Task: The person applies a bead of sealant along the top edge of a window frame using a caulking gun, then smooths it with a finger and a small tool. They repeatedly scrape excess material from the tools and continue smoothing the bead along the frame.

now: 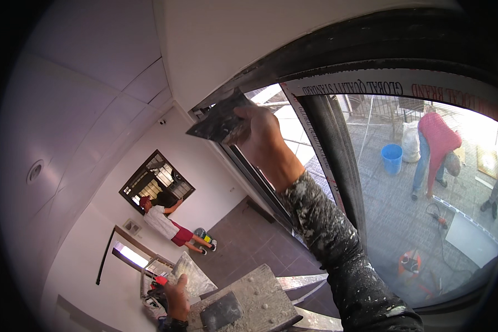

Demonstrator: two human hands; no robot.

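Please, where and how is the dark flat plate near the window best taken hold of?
Probably pinch the dark flat plate at its right edge, coming from the picture's right, as the right hand does. It looks thin and flat, so thumb and fingers can press opposite faces.

My blade (216, 120) looks smooth but smeared, my cloth sleeve (327, 235) spattered, the plank (262, 292) rough, the ceiling (88, 124) glossy.

Eleven o'clock, and the dark plate (216, 123) partly hides the right hand (262, 134); three o'clock, a person's legs (493, 200), rest unseen!
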